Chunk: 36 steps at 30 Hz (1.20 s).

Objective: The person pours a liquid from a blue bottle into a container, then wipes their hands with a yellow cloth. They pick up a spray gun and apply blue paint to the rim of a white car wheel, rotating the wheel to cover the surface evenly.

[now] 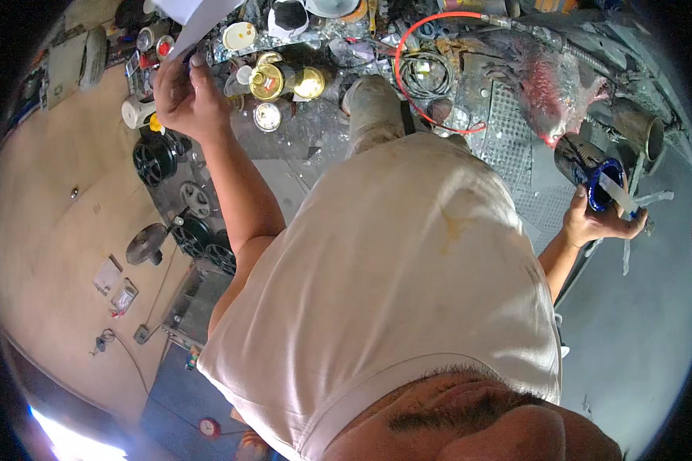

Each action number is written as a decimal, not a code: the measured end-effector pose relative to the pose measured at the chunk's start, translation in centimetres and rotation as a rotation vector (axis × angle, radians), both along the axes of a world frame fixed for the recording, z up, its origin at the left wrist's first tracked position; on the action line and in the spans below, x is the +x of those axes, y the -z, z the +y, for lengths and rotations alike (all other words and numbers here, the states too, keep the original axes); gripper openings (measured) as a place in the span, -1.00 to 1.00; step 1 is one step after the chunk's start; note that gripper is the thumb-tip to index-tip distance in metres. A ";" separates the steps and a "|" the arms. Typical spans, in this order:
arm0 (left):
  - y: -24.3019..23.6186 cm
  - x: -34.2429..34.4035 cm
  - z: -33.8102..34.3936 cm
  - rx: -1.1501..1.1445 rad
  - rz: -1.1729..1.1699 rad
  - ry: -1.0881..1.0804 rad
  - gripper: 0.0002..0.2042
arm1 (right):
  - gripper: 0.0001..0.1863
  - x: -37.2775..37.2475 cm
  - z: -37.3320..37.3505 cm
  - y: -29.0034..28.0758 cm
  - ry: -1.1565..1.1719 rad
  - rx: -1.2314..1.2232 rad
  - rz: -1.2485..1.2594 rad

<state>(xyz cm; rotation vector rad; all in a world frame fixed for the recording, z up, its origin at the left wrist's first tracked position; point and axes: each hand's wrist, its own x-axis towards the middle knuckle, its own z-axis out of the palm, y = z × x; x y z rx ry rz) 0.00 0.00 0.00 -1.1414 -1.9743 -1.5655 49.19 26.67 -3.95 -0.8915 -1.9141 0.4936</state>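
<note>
At the upper left, my left hand [191,98] is closed, pinching a thin white sheet [195,19], probably paper, that hangs over the cluttered work surface. Just below and right of it are metal tins [266,81], some gold-coloured. At the right, my right hand [592,221] is wrapped round a dark cylindrical container [573,160] tilted on its side, with glossy blue paint at its rim and a flat pale stick [617,192] across the opening. A pink-red stained spray-splattered area [550,92] lies beside that container.
A red hose [454,14] loops over coiled cables [427,73] at the top, beside a perforated metal plate [507,138]. Dark wheels [155,161] and a fan [148,244] stand at the left. Another open metal cylinder [642,131] sits at the right.
</note>
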 end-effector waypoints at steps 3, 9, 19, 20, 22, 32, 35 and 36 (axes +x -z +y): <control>0.1 5.2 3.3 0.051 -0.006 0.082 -0.82 | 0.19 3.7 2.6 -0.9 -0.007 0.083 -0.027; -3.4 12.1 10.8 0.063 0.142 0.372 -0.82 | 0.20 7.6 3.0 -1.6 0.030 0.011 -0.036; -5.9 22.5 24.0 0.010 0.245 0.850 -0.78 | 0.19 11.2 5.3 -3.6 0.067 0.004 0.032; -6.3 24.1 25.4 -0.001 0.199 0.887 -0.78 | 0.19 11.8 6.0 -4.4 0.068 0.019 0.006; -7.6 27.0 28.0 0.002 0.151 0.956 -0.79 | 0.13 12.1 7.1 -5.8 0.034 0.023 0.068; -7.4 35.0 36.5 -0.365 0.423 1.068 -0.75 | 0.00 12.7 9.8 -13.7 0.189 0.168 -0.315; -7.0 35.7 36.4 -0.372 0.520 0.997 -0.78 | 0.00 12.3 10.4 -14.5 0.233 0.178 -0.366; -7.0 35.8 36.6 -0.358 0.512 0.997 -0.77 | 0.00 12.1 10.5 -14.9 0.249 0.173 -0.373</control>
